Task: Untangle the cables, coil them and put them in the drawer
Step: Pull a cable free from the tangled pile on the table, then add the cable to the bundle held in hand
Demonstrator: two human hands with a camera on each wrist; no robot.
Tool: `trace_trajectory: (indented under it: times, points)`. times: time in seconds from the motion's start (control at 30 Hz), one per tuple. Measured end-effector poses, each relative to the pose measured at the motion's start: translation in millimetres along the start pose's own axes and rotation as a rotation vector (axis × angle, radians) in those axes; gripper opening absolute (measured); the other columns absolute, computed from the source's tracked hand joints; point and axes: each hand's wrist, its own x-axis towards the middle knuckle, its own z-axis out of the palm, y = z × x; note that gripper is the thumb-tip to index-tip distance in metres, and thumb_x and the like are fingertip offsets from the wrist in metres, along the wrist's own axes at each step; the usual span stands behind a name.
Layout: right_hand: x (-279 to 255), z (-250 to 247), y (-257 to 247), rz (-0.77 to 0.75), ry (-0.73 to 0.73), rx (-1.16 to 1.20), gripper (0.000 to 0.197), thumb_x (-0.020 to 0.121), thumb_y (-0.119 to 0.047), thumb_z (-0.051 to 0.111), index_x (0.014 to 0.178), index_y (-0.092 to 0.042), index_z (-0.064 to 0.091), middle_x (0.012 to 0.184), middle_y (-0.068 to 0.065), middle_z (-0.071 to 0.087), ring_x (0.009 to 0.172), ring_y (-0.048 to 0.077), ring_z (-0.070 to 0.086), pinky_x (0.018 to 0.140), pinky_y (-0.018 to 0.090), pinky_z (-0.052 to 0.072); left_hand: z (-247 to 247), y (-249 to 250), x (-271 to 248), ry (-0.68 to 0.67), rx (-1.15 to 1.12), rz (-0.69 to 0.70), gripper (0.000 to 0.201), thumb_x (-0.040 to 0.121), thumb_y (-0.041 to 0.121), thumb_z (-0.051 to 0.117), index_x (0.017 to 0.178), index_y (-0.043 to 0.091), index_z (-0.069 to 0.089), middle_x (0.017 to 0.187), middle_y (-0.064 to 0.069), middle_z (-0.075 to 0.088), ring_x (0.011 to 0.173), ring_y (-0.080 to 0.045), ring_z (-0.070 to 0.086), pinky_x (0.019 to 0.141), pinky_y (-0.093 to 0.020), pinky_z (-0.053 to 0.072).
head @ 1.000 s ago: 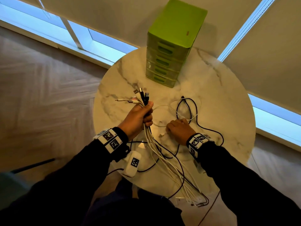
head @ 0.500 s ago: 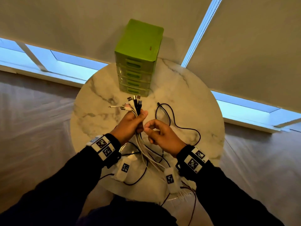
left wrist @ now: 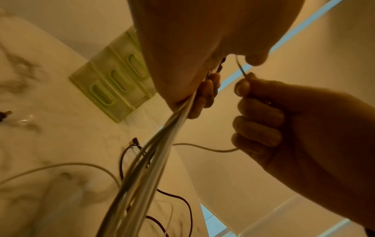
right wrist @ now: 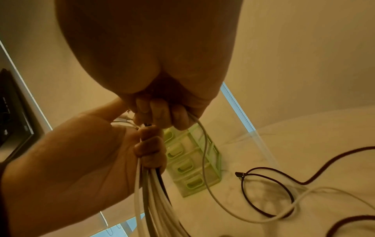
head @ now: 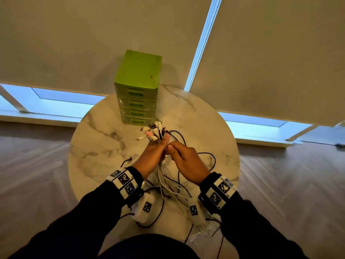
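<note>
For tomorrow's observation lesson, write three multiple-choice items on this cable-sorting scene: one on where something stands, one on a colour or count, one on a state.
1. Where does the drawer unit stand?
A. On the far side of the round table, beyond the hands
B. On the floor left of the table
C. At the near edge, beside the left wrist

2. What colour is the drawer unit?
A. Blue
B. Green
C. Red

3. What is the left hand doing?
A. Resting flat on the table
B. Pulling a drawer open
C. Gripping a bundle of cables, plug ends sticking up

Answers:
1 A: the head view shows it past both hands, near the blinds.
2 B: its top and drawer fronts are green in every view.
3 C: its fingers curl round the bundle, while the right hand holds a white cable beside it.
</note>
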Motion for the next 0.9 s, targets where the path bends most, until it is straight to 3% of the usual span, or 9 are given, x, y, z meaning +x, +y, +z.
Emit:
trace_trajectory:
  times: [0.1, 0.2, 0.37, 0.43, 0.5, 0.57, 0.7, 0.8, 0.9]
  points:
    - [-1.4, 2.1, -6.3, -0.023, -0.044, -0.039, 0.021, 0.107, -0.028, 0.042, 0.097, -0.027, 0.06, 0.074, -0.012, 0.058, 0.066, 0.006, 0.055, 0.064, 0.02, 0.042, 5.3, 1.9, -2.9, 0.046, 0.045, -0.027, 0.052, 0.105, 0.049, 0.034, 0.074, 0.011, 0.051, 0.063, 0.002, 0.051, 0.063, -0.01, 0.051, 0.066, -0.026, 0.043]
    - [-5.2, 4.0, -7.2, -0.018, -0.049, -0.066, 0.027, 0.108, -0.034, 0.04, 0.087, -0.035, 0.057, 0.064, -0.011, 0.057, 0.06, 0.006, 0.056, 0.063, 0.026, 0.045, 0.6, -0.3, -4.0, 0.121, 0.112, -0.014, 0.059, 0.102, 0.056, 0.028, 0.08, 0.008, 0.054, 0.064, -0.001, 0.05, 0.063, -0.014, 0.049, 0.066, -0.032, 0.041]
    - [-6.4, 7.9, 24.1, -0.069, -0.125, -0.388, 0.033, 0.108, -0.037, 0.035, 0.077, -0.031, 0.041, 0.06, -0.009, 0.049, 0.059, 0.02, 0.056, 0.072, 0.039, 0.045, -8.6, 17.3, 5.0, 0.223, -0.089, 0.108, 0.054, 0.104, 0.051, 0.028, 0.074, 0.015, 0.053, 0.062, 0.006, 0.056, 0.066, -0.016, 0.059, 0.074, -0.042, 0.052]
    - [-9.2, 10.9, 45.2, 0.057, -0.243, -0.372, 0.036, 0.108, -0.043, 0.031, 0.074, -0.031, 0.037, 0.068, -0.005, 0.053, 0.066, 0.024, 0.056, 0.074, 0.042, 0.045, -14.3, 30.6, 9.9, 0.247, -0.291, 0.125, 0.047, 0.108, 0.043, 0.028, 0.074, 0.015, 0.046, 0.058, 0.007, 0.054, 0.061, -0.015, 0.06, 0.068, -0.041, 0.057]
    - [-19.2, 13.7, 69.5, 0.225, -0.301, -0.236, 0.04, 0.107, -0.048, 0.029, 0.073, -0.031, 0.041, 0.068, -0.004, 0.054, 0.065, 0.02, 0.054, 0.076, 0.046, 0.047, -29.9, 46.5, 14.8, 0.301, -0.386, 0.148, 0.042, 0.107, 0.045, 0.03, 0.075, 0.02, 0.041, 0.058, 0.008, 0.044, 0.052, -0.01, 0.048, 0.046, -0.028, 0.047]
    - [-37.1, 14.4, 92.8, 0.311, -0.304, -0.157, 0.041, 0.106, -0.049, 0.031, 0.074, -0.027, 0.045, 0.064, -0.003, 0.053, 0.059, 0.019, 0.055, 0.076, 0.048, 0.051, -53.0, 60.7, 20.3, 0.354, -0.392, 0.174, 0.039, 0.107, 0.048, 0.032, 0.076, 0.024, 0.037, 0.061, 0.009, 0.034, 0.05, -0.007, 0.032, 0.041, -0.02, 0.026]
    - [-52.9, 6.5, 113.6, 0.356, -0.177, -0.037, 0.045, 0.104, -0.048, 0.036, 0.074, -0.016, 0.05, 0.057, -0.005, 0.05, 0.052, 0.018, 0.052, 0.07, 0.053, 0.051, -84.0, 72.5, 21.9, 0.331, -0.213, 0.194, 0.039, 0.106, 0.05, 0.034, 0.075, 0.025, 0.034, 0.061, 0.009, 0.027, 0.05, -0.006, 0.023, 0.041, -0.019, 0.02]
    - [-27.1, -5.7, 87.4, 0.318, 0.039, 0.002, 0.046, 0.099, -0.058, 0.037, 0.07, -0.024, 0.048, 0.058, -0.007, 0.047, 0.051, 0.009, 0.044, 0.058, 0.039, 0.042, -70.9, 65.3, 15.2, 0.243, -0.105, 0.159, 0.036, 0.107, 0.044, 0.034, 0.076, 0.024, 0.033, 0.062, 0.009, 0.024, 0.05, -0.006, 0.023, 0.045, -0.021, 0.018]
    - [3.1, -14.3, 43.3, 0.198, 0.122, -0.042, 0.039, 0.105, -0.045, 0.039, 0.07, -0.029, 0.046, 0.061, -0.012, 0.051, 0.057, 0.004, 0.045, 0.066, 0.031, 0.039, -44.2, 53.5, 10.3, 0.182, -0.072, 0.113, 0.035, 0.108, 0.039, 0.034, 0.077, 0.023, 0.035, 0.064, 0.005, 0.024, 0.054, -0.01, 0.023, 0.055, -0.034, 0.013]
